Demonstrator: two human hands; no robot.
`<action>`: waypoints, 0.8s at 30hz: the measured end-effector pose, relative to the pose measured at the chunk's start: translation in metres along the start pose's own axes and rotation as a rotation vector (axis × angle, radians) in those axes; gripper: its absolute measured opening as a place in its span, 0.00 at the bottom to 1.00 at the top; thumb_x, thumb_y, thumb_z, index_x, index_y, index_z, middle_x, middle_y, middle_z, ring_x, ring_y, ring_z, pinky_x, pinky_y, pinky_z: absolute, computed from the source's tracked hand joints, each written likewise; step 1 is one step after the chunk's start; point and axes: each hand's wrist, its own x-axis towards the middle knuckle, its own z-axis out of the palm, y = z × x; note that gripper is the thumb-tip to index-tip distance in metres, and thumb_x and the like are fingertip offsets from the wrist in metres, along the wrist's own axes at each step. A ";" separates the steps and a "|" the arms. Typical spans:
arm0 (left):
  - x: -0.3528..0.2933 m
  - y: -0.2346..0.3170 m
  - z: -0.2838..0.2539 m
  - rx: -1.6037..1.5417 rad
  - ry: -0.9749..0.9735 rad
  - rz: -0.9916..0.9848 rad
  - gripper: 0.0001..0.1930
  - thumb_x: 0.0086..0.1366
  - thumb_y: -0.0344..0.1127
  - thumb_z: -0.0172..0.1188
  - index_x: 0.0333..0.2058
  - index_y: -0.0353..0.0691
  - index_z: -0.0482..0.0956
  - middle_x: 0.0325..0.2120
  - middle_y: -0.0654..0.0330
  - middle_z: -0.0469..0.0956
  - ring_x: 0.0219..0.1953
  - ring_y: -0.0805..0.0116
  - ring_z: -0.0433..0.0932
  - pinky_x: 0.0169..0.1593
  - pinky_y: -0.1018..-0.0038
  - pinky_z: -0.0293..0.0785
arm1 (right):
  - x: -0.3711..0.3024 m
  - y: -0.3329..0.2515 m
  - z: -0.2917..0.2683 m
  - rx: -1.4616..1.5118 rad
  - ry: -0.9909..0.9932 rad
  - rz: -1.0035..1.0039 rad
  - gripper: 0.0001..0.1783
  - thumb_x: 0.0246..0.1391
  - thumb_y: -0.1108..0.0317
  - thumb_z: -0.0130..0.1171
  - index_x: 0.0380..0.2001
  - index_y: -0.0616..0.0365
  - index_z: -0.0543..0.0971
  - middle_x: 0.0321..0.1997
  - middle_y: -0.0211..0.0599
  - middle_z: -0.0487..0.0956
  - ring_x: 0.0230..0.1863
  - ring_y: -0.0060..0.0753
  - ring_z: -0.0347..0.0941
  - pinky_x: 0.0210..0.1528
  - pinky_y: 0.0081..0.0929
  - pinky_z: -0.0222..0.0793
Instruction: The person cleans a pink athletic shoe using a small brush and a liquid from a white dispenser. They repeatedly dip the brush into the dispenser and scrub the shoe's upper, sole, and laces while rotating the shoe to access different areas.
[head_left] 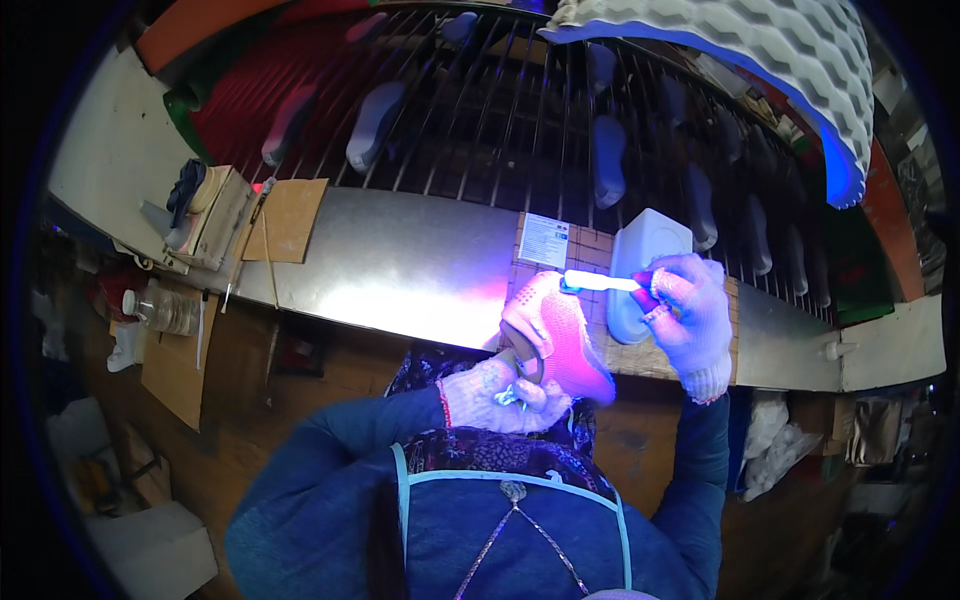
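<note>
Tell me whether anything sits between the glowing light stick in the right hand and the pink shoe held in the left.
Nothing visible does. The right hand holds the glowing light stick with its tip right at the toe of the pink knit shoe, which the left hand grips from below. The white plastic container lies behind them, not between.

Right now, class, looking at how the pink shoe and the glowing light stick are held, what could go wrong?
1. The left hand grips only the heel end of the pink shoe, so the shoe could twist or slip.
2. The right hand pinches one end of the light stick; it might drop onto the metal bench.
3. The white container sits just behind the stick and could get knocked.
</note>
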 end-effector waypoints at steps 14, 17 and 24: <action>0.016 0.001 -0.020 -0.112 -0.124 -0.164 0.16 0.70 0.33 0.55 0.42 0.21 0.66 0.33 0.47 0.69 0.26 0.66 0.74 0.23 0.81 0.77 | -0.048 0.030 0.055 0.427 0.043 0.141 0.09 0.43 0.71 0.71 0.31 0.56 0.86 0.37 0.34 0.83 0.42 0.38 0.76 0.47 0.34 0.69; 0.019 0.003 -0.026 -0.162 -0.149 -0.215 0.18 0.71 0.34 0.56 0.45 0.20 0.66 0.35 0.48 0.69 0.28 0.65 0.75 0.20 0.83 0.76 | -0.049 0.033 0.046 0.398 0.036 0.118 0.08 0.47 0.69 0.71 0.31 0.58 0.86 0.37 0.35 0.83 0.41 0.37 0.77 0.45 0.31 0.71; 0.025 0.004 -0.028 -0.064 -0.122 -0.143 0.20 0.73 0.38 0.56 0.49 0.21 0.68 0.37 0.48 0.71 0.34 0.61 0.76 0.17 0.84 0.74 | -0.011 0.027 0.018 0.354 0.024 0.079 0.08 0.46 0.73 0.69 0.32 0.59 0.85 0.37 0.37 0.81 0.39 0.39 0.76 0.42 0.33 0.71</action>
